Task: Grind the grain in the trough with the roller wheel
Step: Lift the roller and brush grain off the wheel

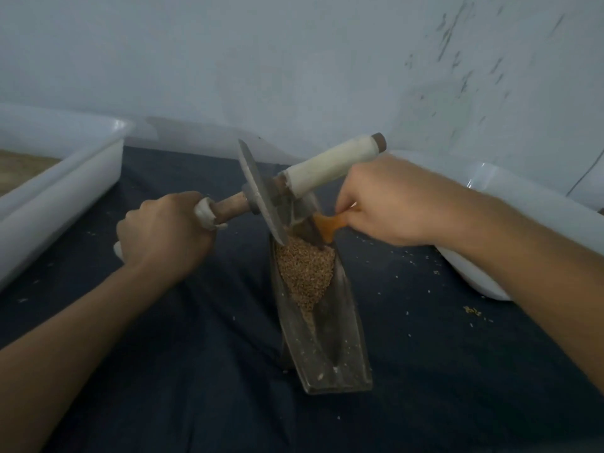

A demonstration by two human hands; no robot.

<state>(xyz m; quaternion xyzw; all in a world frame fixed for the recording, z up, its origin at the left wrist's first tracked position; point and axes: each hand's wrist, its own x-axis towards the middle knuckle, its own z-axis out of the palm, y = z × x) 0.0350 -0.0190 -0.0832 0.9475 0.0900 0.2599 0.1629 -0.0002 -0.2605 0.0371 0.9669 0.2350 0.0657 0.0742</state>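
**Wheel tilted over grain-filled trough**

Left hand (163,228) clenched round cloth-wrapped wooden axle handle (225,209). Grey metal roller wheel (260,194) tilted, rim touching brown grain (305,273) heaped in long dark metal trough (330,348). Right hand (389,204) pinching small orange scraper (328,225) at trough's far end.

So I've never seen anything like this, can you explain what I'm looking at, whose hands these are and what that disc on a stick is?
There is one picture, from a camera worn on a person's head, looking down at their own two hands. On a dark cloth lies a long narrow trough with a heap of grain in it. The disc is a roller wheel on an axle, tilted, its edge at the grain. The left hand grips one axle handle; the other handle is free. The right hand holds a small orange scraper at the trough's far end. White trays stand at both sides.
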